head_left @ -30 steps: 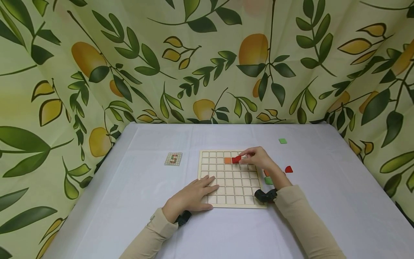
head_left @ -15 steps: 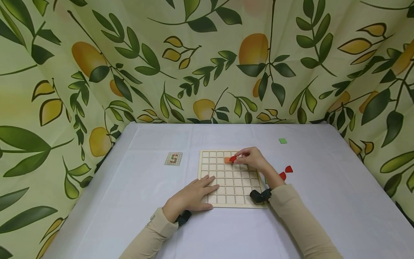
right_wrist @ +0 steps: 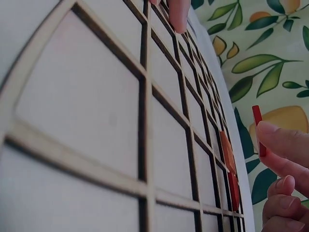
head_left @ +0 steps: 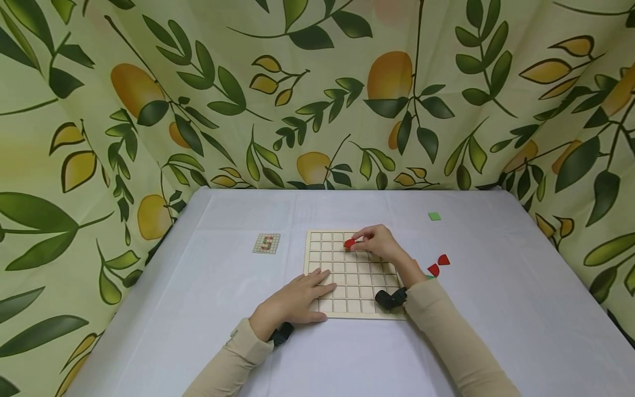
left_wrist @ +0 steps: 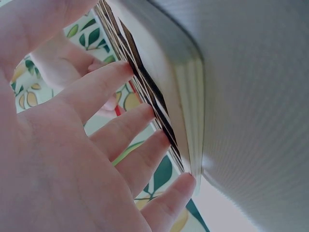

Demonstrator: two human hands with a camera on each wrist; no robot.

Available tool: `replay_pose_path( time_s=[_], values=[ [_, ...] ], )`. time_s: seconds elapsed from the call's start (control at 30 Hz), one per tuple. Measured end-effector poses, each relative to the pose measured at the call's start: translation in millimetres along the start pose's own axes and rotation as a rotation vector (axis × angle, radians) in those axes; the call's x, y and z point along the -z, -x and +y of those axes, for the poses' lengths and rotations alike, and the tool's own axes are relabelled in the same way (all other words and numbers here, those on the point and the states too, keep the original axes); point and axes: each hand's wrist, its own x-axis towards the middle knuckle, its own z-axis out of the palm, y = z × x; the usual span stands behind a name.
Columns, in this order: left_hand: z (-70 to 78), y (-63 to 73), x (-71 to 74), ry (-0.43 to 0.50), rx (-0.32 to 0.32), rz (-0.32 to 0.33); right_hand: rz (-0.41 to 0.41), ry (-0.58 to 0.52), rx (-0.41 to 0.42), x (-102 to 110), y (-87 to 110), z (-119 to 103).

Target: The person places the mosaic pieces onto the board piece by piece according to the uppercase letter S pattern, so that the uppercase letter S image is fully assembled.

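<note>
A wooden grid board point(head_left: 342, 281) lies on the white table. My left hand point(head_left: 296, 298) rests on its lower left part with fingers spread. In the left wrist view, the fingertips point(left_wrist: 161, 137) touch the board's surface. My right hand point(head_left: 379, 242) pinches a red tile point(head_left: 349, 243) between thumb and fingers over the board's upper part. The right wrist view shows this held tile point(right_wrist: 259, 130) edge-on, apart from the grid. Beyond it an orange tile point(right_wrist: 228, 152) and another red tile point(right_wrist: 233, 191) sit in adjacent cells.
Left of the board lies a small card with an S pattern point(head_left: 265, 243). To the right are two rounded red tiles, one farther out point(head_left: 443, 259) and one nearer the sleeve point(head_left: 434, 269). A green tile point(head_left: 434, 216) lies farther back. A patterned curtain point(head_left: 317, 110) surrounds the table.
My right hand has moved left across the board with the red tile, which now overlaps the orange tile in the head view. The left hand stays in place.
</note>
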Motion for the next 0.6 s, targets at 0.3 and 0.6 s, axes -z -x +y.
replay_pose_path(
  time_s=[0.3, 0.6],
  values=[
    [0.3, 0.1, 0.3, -0.019, -0.010, 0.006, 0.009, 0.010, 0.008, -9, -5.9, -5],
    [0.5, -0.8, -0.2, -0.016, -0.001, 0.005, 0.027, 0.068, -0.007, -16, -12.0, -8]
  ],
)
